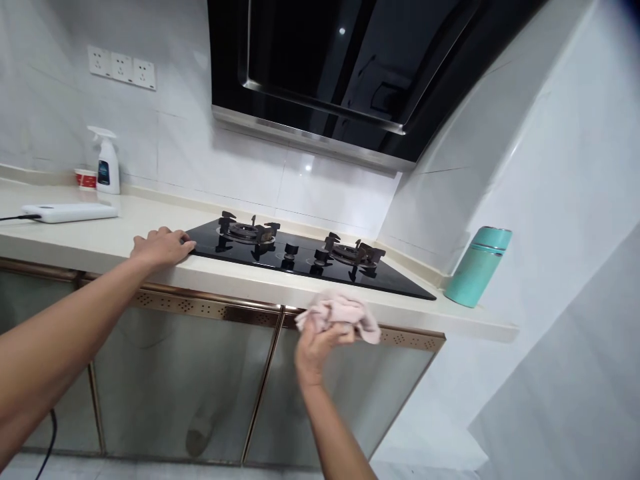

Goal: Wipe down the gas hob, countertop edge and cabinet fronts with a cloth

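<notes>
My right hand [317,353] grips a crumpled pale pink cloth [340,312] at the counter's front edge, just above the cabinet doors. Part of the fingers is hidden by the folds. My left hand [163,247] rests on the white countertop [150,212], fingers laid down and holding nothing. Its fingertips are at the left corner of the black gas stove [300,267]. Two burners stand on the stove, the left burner [246,232] and the right burner [350,253], with two black knobs between them.
A teal flask [479,267] stands right of the stove. At the left are a white spray bottle [109,163], a red and white tub [86,179] and a white device [75,213] with a black cable. A black range hood [320,67] overhangs the stove. Glass-fronted cabinets [185,373] lie below.
</notes>
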Available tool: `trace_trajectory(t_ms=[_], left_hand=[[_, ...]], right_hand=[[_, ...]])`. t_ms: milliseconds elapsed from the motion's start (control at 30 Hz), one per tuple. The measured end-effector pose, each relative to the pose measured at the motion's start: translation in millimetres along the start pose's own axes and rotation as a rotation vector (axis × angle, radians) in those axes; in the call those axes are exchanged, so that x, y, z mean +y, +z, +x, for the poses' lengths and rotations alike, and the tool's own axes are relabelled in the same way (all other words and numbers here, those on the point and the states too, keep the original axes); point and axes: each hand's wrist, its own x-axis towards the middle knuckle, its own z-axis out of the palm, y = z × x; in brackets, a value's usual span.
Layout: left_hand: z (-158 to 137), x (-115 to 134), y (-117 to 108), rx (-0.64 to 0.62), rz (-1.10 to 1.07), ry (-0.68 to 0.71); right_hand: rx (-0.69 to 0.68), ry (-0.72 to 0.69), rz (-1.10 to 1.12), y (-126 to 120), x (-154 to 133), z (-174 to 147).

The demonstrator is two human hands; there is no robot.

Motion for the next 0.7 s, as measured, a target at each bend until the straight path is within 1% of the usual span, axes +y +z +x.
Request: trace_trajectory(t_ms=[33,100,167,200,233,267,300,333,400,467,500,533,567,600,633,700], left_hand=[[1,-1,1,0.004,-0.006,0.000],[3,-3,2,0.006,-0.010,0.000],[4,-5,2,0.003,-0.011,0.001],[5,-5,2,0.001,-0.014,0.001],[4,-6,1,-0.001,-0.019,0.001],[4,-6,1,-0.004,-0.023,0.001],[3,-6,0,-0.005,-0.027,0.002],[3,-6,0,-0.005,-0.030,0.007],[1,-5,0,-0.004,-0.026,0.016],[1,-4,0,-0.003,-0.011,0.018],[1,-3,0,-0.003,0.002,0.013],[1,-2,1,-0.004,0.016,0.007],[1,-1,1,-0.007,0.029,0.001],[0,0,1,-0.010,0.037,-0.004],[0,1,0,-0.014,0.041,-0.007],[-2,4,0,-0.017,0.035,-0.006]], right_hand=[[-0.113,-0.045,0.046,11,-10,-16],[-0.393,-0.213,0.148,21,-29,-40],[-0.660,-0.392,0.258,13,-43,-54],[-0.744,-0.440,0.303,4,-46,-58],[-0.776,-0.447,0.333,-7,-46,-60],[-0.757,-0.416,0.346,-22,-43,-60],[-0.700,-0.364,0.340,-38,-36,-58],[-0.612,-0.302,0.312,-56,-26,-53],[-0.369,-0.154,0.205,-97,3,-33],[-0.058,0.031,0.052,-142,38,1],[0.064,0.122,-0.034,-164,55,22],[0.184,0.180,-0.109,-185,72,46],[0.267,0.204,-0.153,-204,88,70],[0.308,0.202,-0.180,-219,102,94],[0.298,0.178,-0.229,-230,115,116],[0.203,0.102,-0.363,-238,136,151]])
